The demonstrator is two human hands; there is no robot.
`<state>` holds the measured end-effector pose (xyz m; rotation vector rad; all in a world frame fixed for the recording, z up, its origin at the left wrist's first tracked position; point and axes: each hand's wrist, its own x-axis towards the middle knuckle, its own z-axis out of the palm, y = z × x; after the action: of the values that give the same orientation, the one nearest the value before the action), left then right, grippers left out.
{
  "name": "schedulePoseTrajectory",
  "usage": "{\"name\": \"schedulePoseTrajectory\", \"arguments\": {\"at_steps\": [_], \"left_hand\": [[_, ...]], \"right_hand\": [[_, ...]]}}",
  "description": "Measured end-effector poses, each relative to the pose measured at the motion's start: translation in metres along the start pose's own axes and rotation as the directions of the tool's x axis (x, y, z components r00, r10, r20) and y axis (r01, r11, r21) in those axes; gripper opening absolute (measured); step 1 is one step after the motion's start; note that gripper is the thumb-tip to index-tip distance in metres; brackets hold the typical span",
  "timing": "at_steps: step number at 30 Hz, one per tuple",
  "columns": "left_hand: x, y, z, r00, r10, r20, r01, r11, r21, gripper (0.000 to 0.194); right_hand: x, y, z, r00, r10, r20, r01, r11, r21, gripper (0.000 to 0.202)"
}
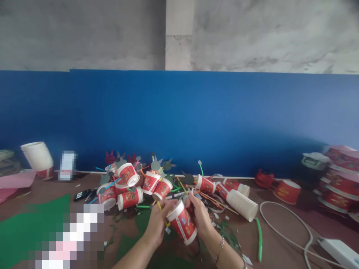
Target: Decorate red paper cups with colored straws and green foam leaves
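Observation:
A red and white paper cup [183, 226] is tilted between my two hands at the front of the table, its white rim toward the upper left. My left hand [156, 223] is closed at the rim side, with a thin yellow stick [159, 206] showing by its fingers. On the other side, my right hand [201, 215] is closed against the cup, thumb pointing up; its other fingertips are partly hidden. Just beyond lie several red paper cups [130, 198] with coloured sticks and grey or red animal-head cutouts [156, 164].
A stack of white-rimmed cups [242, 204] lies to the right, near a green tube [258, 239] and a white cable [291, 215]. Green sheet [33, 224] covers the left side. Paper scraps litter the middle. A blue panel [196, 119] stands behind.

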<state>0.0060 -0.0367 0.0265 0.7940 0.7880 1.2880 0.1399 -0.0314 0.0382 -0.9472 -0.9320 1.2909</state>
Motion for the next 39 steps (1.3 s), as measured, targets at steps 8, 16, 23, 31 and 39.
{"name": "schedulePoseTrajectory", "arguments": {"at_steps": [8, 16, 23, 31, 39], "left_hand": [[0.006, 0.002, -0.008, 0.998, 0.059, -0.035, -0.058, 0.998, 0.035, 0.035], [-0.006, 0.009, -0.007, 0.956, 0.293, -0.001, -0.284, 0.925, 0.254, 0.042], [-0.008, 0.003, -0.010, 0.940, 0.333, 0.070, -0.340, 0.932, 0.128, 0.067], [-0.002, -0.010, -0.007, 0.951, 0.276, 0.141, -0.301, 0.929, 0.217, 0.084], [-0.008, 0.002, 0.002, 0.955, 0.246, 0.164, -0.277, 0.938, 0.208, 0.054]], "right_hand": [[0.006, 0.005, -0.010, 0.998, -0.027, 0.053, 0.030, 0.997, -0.071, 0.043], [0.009, 0.010, -0.011, 1.000, 0.000, 0.028, -0.002, 0.997, 0.074, 0.031], [0.011, 0.007, -0.010, 1.000, 0.027, 0.012, -0.028, 0.987, 0.157, 0.027], [0.009, 0.007, -0.010, 0.999, 0.035, 0.022, -0.039, 0.965, 0.258, 0.021], [0.005, 0.004, -0.006, 0.998, 0.026, 0.059, -0.035, 0.986, 0.163, 0.026]]}}
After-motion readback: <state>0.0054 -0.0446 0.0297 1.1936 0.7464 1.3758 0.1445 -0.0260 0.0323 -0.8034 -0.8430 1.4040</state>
